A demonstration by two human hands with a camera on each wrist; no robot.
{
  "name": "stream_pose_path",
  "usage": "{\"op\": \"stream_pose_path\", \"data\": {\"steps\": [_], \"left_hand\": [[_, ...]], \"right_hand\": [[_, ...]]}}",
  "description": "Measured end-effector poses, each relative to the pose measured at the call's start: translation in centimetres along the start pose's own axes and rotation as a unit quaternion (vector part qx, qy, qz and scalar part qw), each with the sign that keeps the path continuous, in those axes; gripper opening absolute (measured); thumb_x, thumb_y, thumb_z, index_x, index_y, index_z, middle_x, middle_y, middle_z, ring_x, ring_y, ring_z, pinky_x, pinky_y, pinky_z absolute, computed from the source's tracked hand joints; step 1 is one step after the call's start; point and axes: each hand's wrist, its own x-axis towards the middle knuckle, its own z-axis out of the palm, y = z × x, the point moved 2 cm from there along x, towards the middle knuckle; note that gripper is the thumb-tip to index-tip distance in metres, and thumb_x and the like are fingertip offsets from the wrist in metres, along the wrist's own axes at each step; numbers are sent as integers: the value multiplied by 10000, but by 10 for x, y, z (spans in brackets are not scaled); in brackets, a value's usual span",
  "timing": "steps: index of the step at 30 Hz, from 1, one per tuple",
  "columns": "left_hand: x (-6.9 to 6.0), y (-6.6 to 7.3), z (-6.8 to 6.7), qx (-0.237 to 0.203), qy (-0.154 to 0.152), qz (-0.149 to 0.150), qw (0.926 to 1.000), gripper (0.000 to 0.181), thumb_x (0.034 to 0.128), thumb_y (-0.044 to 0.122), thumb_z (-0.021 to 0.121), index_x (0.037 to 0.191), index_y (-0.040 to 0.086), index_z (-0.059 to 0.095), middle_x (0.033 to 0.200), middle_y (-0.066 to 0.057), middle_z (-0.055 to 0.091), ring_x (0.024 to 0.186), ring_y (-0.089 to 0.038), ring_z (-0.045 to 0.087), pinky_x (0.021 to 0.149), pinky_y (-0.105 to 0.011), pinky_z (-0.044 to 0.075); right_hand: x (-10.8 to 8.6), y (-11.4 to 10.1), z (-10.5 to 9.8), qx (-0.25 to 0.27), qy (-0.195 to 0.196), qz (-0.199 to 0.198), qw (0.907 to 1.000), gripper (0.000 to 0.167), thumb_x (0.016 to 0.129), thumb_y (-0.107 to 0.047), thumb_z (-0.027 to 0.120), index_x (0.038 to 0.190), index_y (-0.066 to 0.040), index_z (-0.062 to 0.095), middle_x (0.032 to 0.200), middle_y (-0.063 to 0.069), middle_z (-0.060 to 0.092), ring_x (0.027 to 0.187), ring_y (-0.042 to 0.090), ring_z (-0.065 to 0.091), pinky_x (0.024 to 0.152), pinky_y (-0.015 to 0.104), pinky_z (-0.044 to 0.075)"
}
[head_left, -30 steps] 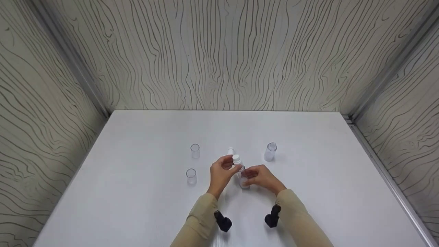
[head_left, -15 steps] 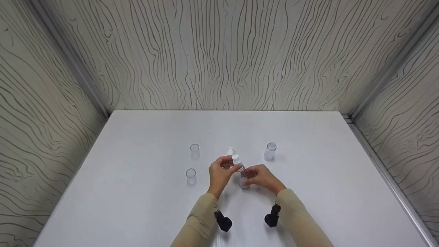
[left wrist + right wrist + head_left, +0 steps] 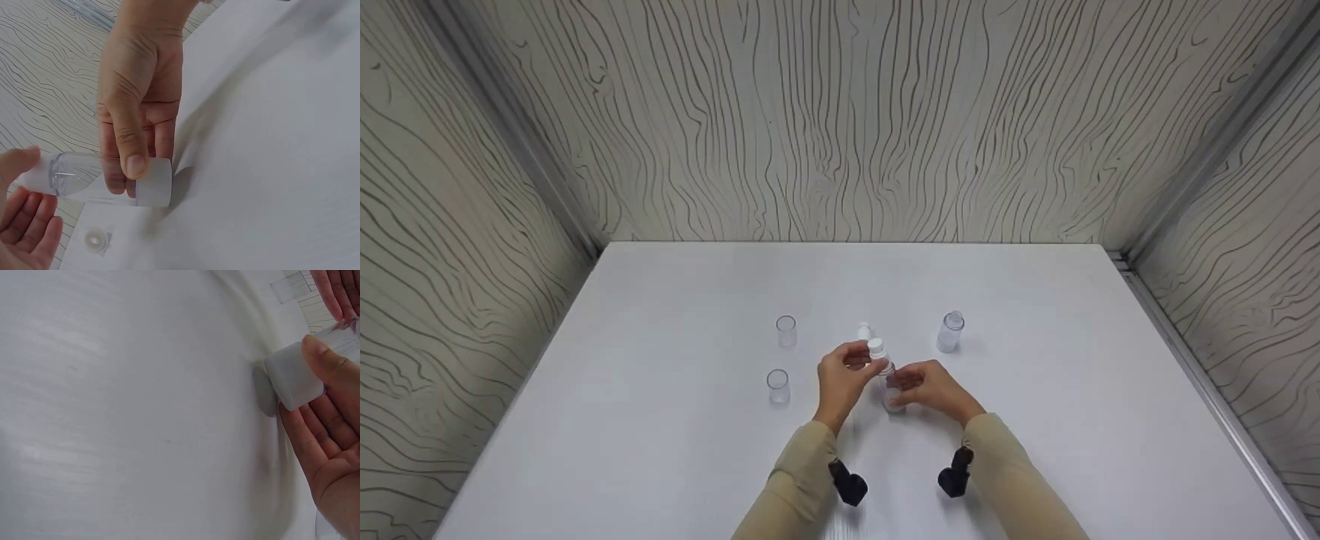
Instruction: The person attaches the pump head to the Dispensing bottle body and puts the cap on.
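Note:
A clear bottle [image 3: 891, 397] with a white top and a frosted white base stands between both hands, slightly tilted in the head view. My left hand [image 3: 840, 381] pinches the white top between thumb and fingers. Lower down, my right hand [image 3: 936, 388] holds the bottle around its base, thumb on one side and fingers on the other. The right wrist view shows that thumb lying on the white base [image 3: 292, 379]. Just behind the left fingers is a small white piece [image 3: 864, 330], partly hidden; in the left wrist view its round end [image 3: 95, 241] shows.
Two clear open-rimmed cups or covers, one farther back [image 3: 787, 331] and one nearer [image 3: 778, 387], stand left of the hands. Another clear bottle [image 3: 950, 334] is at the back right. The white table [image 3: 675, 450] meets wood-patterned walls [image 3: 840, 135] at the back and sides.
Both hands keep their hold on the bottle. The left hand has shifted very slightly to the left; nothing else has visibly moved.

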Motion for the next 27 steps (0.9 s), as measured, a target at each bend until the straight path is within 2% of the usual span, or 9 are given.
{"op": "stream_pose_path", "data": {"steps": [6, 14, 18, 27], "left_hand": [[1, -1, 0, -44, -133, -10, 9999, 358, 773, 108, 785, 1068, -58, 667, 1033, -205, 722, 946, -270, 717, 848, -286, 607], [0, -3, 1, -104, -380, 52, 9992, 387, 800, 58, 724, 1147, -88, 632, 1121, -248, 695, 1031, -318, 703, 892, -322, 599], [0, -2, 0, -149, -422, 55, 9990, 392, 804, 50, 710, 1157, -97, 624, 1128, -259, 690, 1037, -326, 701, 892, -318, 599], [2, -2, 2, -213, -400, -158, 9988, 357, 827, 71, 708, 1144, -79, 639, 1125, -241, 697, 1037, -306, 704, 883, -280, 599]], "right_hand": [[0, 1, 0, -58, -66, -59, 9999, 425, 756, -108, 791, 1127, 57, 669, 1136, 238, 698, 1071, 332, 682, 956, 420, 566], [-1, 0, 0, 43, -56, 62, 10000, 420, 757, -98, 786, 1132, 49, 667, 1147, 232, 696, 1083, 342, 675, 960, 424, 566], [-1, -2, 0, 85, -53, 11, 9999, 416, 760, -91, 783, 1133, 52, 666, 1143, 237, 696, 1076, 344, 676, 952, 420, 570], [-2, -1, 0, 76, 2, 97, 9999, 428, 757, -100, 789, 1140, 49, 666, 1153, 232, 694, 1088, 341, 672, 965, 427, 562]]}}
